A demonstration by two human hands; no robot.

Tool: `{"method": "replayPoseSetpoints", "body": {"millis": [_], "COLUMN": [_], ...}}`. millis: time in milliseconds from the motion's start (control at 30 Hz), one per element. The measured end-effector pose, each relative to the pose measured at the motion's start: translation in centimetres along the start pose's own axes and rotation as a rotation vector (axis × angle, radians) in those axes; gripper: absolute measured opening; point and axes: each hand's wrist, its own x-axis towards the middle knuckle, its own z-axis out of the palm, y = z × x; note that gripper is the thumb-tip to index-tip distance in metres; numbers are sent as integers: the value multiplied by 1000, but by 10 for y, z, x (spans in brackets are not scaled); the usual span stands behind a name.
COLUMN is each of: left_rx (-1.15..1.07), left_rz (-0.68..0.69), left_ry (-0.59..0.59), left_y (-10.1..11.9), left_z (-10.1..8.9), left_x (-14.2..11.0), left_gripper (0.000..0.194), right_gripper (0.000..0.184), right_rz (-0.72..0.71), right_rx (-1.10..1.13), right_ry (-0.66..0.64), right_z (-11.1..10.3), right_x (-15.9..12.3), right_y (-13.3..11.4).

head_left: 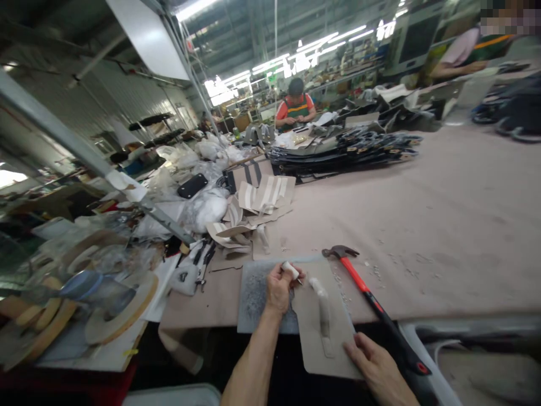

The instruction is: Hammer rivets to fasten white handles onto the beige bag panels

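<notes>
Beige panel [310,344] lies left of hammer [354,274]; right hand's [376,361] fingers touch its near-right edge, pinch indeterminable. Left hand [279,293], left of hammer: fingers pinching small white piece [289,269]. Hammer-grip marking illegible.

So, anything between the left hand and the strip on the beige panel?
Nothing visible: only bare panel between the left hand, holding a small white item, and the strip. The hammer lies right of the panel.
</notes>
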Motion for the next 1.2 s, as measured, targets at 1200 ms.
{"method": "replayPoseSetpoints", "body": {"millis": [1200], "left_rx": [91], "left_rz": [44], "left_ry": [-52], "left_y": [-3], "left_z": [-20], "left_x": [-1], "left_gripper": [37], "right_gripper": [42], "right_rz": [56], "right_rx": [41], "right_ry": [-12], "right_z": [3], "right_x": [-5], "right_y": [-4]}}
